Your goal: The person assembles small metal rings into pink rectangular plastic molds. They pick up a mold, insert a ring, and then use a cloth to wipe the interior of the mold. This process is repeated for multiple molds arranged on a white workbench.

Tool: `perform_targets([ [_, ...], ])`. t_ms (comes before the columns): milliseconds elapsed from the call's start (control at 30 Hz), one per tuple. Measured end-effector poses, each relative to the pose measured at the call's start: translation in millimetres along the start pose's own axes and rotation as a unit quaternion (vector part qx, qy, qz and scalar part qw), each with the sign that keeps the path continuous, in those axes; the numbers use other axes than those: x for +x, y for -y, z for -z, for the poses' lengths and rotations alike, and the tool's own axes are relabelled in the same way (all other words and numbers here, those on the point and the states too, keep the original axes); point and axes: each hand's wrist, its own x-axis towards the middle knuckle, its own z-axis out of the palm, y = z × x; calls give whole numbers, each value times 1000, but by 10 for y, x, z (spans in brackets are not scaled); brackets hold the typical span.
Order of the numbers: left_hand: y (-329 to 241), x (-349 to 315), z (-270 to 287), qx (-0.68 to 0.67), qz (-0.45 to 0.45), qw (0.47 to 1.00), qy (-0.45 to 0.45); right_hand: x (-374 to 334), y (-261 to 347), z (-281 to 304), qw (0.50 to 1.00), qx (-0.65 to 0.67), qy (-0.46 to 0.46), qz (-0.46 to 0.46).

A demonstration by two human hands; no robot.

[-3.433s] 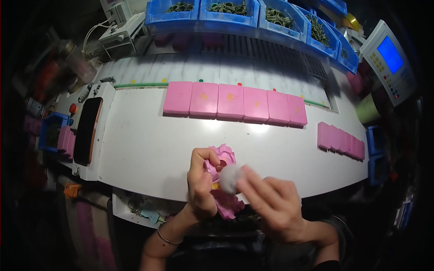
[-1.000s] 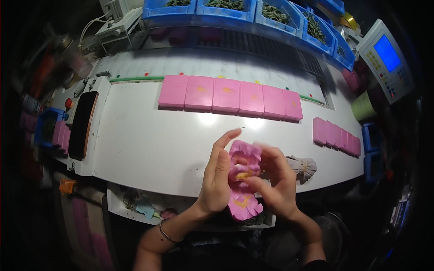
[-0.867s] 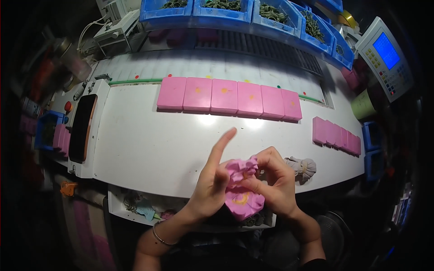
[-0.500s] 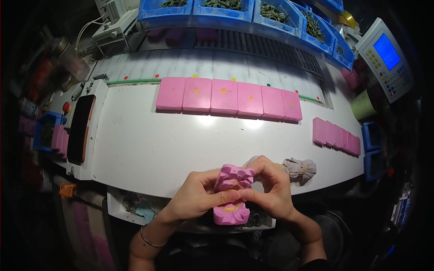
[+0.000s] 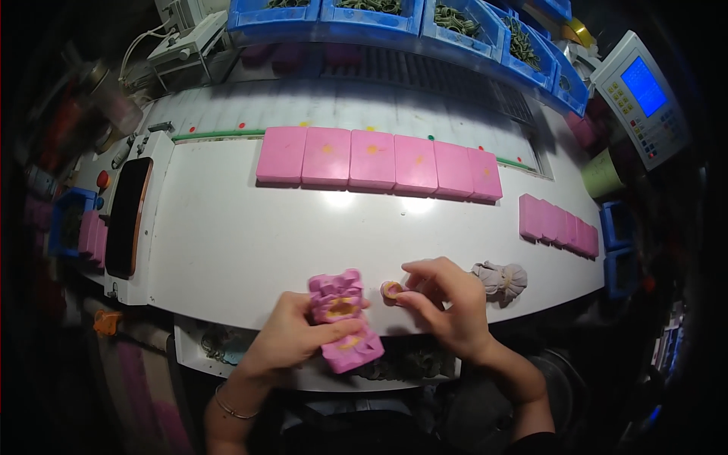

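My left hand is closed round a pink rubber mould above the table's near edge. The mould is spread open, showing jagged inner faces and a yellowish hollow in the middle. Just right of it, my right hand pinches a small round pink piece with a tan rim between thumb and index finger. That piece is apart from the mould. To the right of my right hand lies a tied grey cloth bundle.
A row of several pink blocks spans the white table. Another row of pink blocks stands at the right. Blue bins of green pieces line the back. A phone lies left; a keypad panel stands right.
My hands have moved apart. The left has carried the mould leftward and tilted it; the right has let go of the mould and now holds the small round piece.
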Motion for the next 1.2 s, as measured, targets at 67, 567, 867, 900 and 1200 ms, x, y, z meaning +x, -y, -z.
perform_targets([
  [67,26,-6,31,-7,-25,999,-27,-58,-76,-118,983,-139,-45,110],
  [567,156,92,-17,315,-299,877,-203,158,-26,249,938,-322,-73,102],
  [867,17,30,-98,463,-445,716,-275,266,217,446,973,-133,98,-162],
  [900,20,28,-114,467,-452,709,-274,247,218,440,971,-110,94,-192],
  [1200,8,91,-234,503,-504,652,-260,67,325,231,941,258,168,-142],
])
